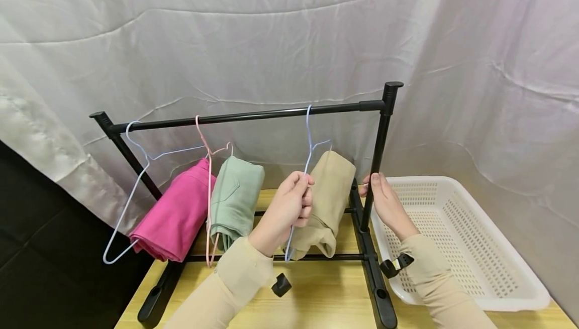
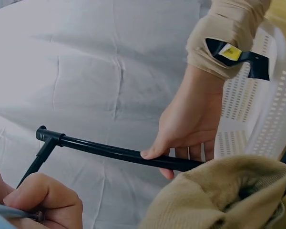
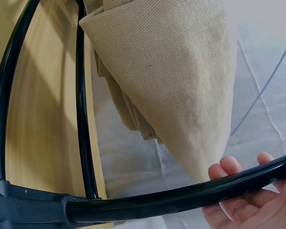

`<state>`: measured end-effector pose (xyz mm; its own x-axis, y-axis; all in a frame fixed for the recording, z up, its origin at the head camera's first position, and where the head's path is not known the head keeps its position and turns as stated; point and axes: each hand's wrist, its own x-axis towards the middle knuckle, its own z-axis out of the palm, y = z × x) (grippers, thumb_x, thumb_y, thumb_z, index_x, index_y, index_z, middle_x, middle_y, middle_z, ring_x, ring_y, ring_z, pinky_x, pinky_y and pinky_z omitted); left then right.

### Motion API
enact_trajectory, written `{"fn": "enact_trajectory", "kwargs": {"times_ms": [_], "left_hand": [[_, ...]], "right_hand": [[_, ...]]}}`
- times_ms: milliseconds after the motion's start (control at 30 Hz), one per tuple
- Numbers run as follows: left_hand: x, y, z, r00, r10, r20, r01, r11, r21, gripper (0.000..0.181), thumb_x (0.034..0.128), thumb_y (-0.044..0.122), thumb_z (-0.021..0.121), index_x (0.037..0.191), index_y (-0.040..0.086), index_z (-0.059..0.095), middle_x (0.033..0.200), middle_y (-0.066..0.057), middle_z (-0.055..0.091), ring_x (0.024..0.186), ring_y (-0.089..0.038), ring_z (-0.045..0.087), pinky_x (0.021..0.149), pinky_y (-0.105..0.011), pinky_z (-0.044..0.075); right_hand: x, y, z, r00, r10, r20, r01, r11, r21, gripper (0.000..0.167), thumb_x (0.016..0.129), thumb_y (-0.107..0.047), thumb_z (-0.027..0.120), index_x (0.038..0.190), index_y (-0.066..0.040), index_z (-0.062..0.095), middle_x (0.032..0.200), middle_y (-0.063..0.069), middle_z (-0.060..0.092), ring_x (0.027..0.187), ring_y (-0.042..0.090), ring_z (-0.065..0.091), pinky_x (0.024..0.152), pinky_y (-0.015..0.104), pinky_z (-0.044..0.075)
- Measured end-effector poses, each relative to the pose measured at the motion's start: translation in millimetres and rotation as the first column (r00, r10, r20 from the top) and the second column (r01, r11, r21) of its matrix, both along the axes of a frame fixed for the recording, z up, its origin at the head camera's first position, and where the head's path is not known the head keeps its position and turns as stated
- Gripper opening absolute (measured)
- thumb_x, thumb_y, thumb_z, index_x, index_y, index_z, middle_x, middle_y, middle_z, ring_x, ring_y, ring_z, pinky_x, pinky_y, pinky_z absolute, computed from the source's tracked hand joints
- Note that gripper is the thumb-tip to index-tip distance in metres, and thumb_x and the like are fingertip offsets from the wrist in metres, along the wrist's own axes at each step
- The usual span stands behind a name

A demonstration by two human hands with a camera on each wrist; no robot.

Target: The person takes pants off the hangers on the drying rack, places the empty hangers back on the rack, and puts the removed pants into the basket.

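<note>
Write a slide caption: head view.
Left grip holds thin blue hanger bearing folded beige cloth; right grip holds black tubular upright.

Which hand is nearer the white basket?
Right. The right hand holds the black post beside the white basket; the left hand grips a blue hanger farther left, on the post's other side.

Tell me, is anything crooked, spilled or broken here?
Just one small thing: the tan cloth on the rack is bunched up and uneven at the bottom, while the pink cloth looks smoother. I see nothing spilled or broken.
</note>
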<state>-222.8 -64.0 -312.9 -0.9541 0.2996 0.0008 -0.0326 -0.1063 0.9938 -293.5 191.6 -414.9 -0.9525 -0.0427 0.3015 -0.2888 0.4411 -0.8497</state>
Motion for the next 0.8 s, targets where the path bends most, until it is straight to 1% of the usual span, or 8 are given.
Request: {"fn": "enact_trajectory", "kwargs": {"times_ms": [133, 233, 333, 467, 533, 600, 667, 800], "left_hand": [[2.1, -4.1, -3.5, 1.0, -0.003, -0.031, 0.002, 1.0, -0.027, 0.024, 0.1199, 0.029, 0.03, 0.111, 0.012, 0.045, 0.067, 0.004, 0.025, 0.05, -0.009, 0.021, 0.044, -0.022, 0.018], [1.6, -5.6, -5.4, 0.998, 0.007, -0.061, -0.009, 0.999, -0.04, 0.025, 0.12, 0.027, 0.029, 0.109, 0.011, 0.045, 0.066, 0.004, 0.025, 0.049, -0.009, 0.02, 0.044, -0.022, 0.017], [1.4, -5.7, -5.9, 0.996, 0.029, -0.079, -0.034, 0.997, -0.063, 0.026, 0.1198, 0.026, 0.03, 0.108, 0.01, 0.046, 0.066, 0.004, 0.028, 0.048, -0.009, 0.022, 0.044, -0.022, 0.018], [2.0, -6.2, -4.4, 0.992, 0.08, -0.098, -0.09, 0.991, -0.104, 0.026, 0.1193, 0.025, 0.033, 0.106, 0.009, 0.05, 0.066, 0.004, 0.033, 0.047, -0.009, 0.024, 0.043, -0.023, 0.02], [2.0, -7.3, -3.7, 0.989, 0.102, -0.109, -0.116, 0.985, -0.127, 0.026, 0.119, 0.024, 0.034, 0.105, 0.01, 0.051, 0.065, 0.004, 0.033, 0.047, -0.009, 0.025, 0.043, -0.023, 0.02], [1.4, -8.7, -3.0, 0.986, 0.111, -0.121, -0.128, 0.981, -0.143, 0.027, 0.1188, 0.024, 0.035, 0.104, 0.01, 0.051, 0.064, 0.004, 0.032, 0.047, -0.009, 0.024, 0.042, -0.023, 0.02], [0.6, -10.1, -2.6, 0.985, 0.114, -0.132, -0.133, 0.98, -0.149, 0.027, 0.1187, 0.024, 0.035, 0.102, 0.01, 0.05, 0.063, 0.005, 0.032, 0.046, -0.009, 0.024, 0.042, -0.023, 0.02], [0.3, -12.4, -1.4, 0.984, 0.115, -0.138, -0.134, 0.981, -0.139, 0.027, 0.1187, 0.024, 0.035, 0.1, 0.01, 0.049, 0.062, 0.005, 0.031, 0.045, -0.009, 0.023, 0.042, -0.023, 0.02]], "right_hand": [[-1.0, 1, -1.1, 1.0, -0.002, 0.001, 0.002, 1.0, -0.004, 0.059, 0.117, -0.05, 0.015, 0.128, -0.004, 0.05, 0.114, 0.023, 0.07, 0.114, 0.038, 0.068, 0.109, 0.046, 0.044], [-1.6, 1, -1.9, 1.0, -0.009, -0.003, 0.009, 1.0, -0.004, 0.06, 0.118, -0.049, 0.015, 0.129, -0.002, 0.05, 0.114, 0.023, 0.07, 0.112, 0.035, 0.068, 0.107, 0.041, 0.044], [-2.2, 1, -3.3, 1.0, -0.018, -0.01, 0.018, 1.0, 0.0, 0.06, 0.118, -0.048, 0.016, 0.129, 0.0, 0.051, 0.113, 0.023, 0.071, 0.11, 0.032, 0.069, 0.104, 0.036, 0.045], [-3.0, 1, -4.4, 1.0, -0.02, -0.018, 0.02, 1.0, -0.006, 0.059, 0.118, -0.046, 0.017, 0.128, 0.001, 0.052, 0.113, 0.024, 0.071, 0.108, 0.029, 0.069, 0.103, 0.033, 0.044], [-3.2, 0, -4.5, 1.0, -0.016, -0.021, 0.016, 1.0, -0.01, 0.059, 0.118, -0.045, 0.017, 0.129, 0.002, 0.052, 0.112, 0.024, 0.071, 0.107, 0.028, 0.069, 0.104, 0.035, 0.045], [-3.2, 0, -4.3, 1.0, -0.016, -0.02, 0.016, 1.0, -0.011, 0.059, 0.119, -0.045, 0.017, 0.128, 0.001, 0.052, 0.112, 0.023, 0.071, 0.107, 0.027, 0.069, 0.104, 0.036, 0.046], [-2.7, 1, -3.8, 1.0, -0.015, -0.015, 0.015, 1.0, -0.015, 0.059, 0.118, -0.045, 0.017, 0.129, 0.001, 0.052, 0.112, 0.022, 0.071, 0.108, 0.027, 0.069, 0.105, 0.037, 0.046], [-1.9, 1, -2.9, 1.0, -0.002, -0.002, 0.002, 1.0, -0.032, 0.059, 0.118, -0.048, 0.017, 0.129, -0.001, 0.051, 0.114, 0.023, 0.071, 0.113, 0.033, 0.068, 0.109, 0.043, 0.044]]}}
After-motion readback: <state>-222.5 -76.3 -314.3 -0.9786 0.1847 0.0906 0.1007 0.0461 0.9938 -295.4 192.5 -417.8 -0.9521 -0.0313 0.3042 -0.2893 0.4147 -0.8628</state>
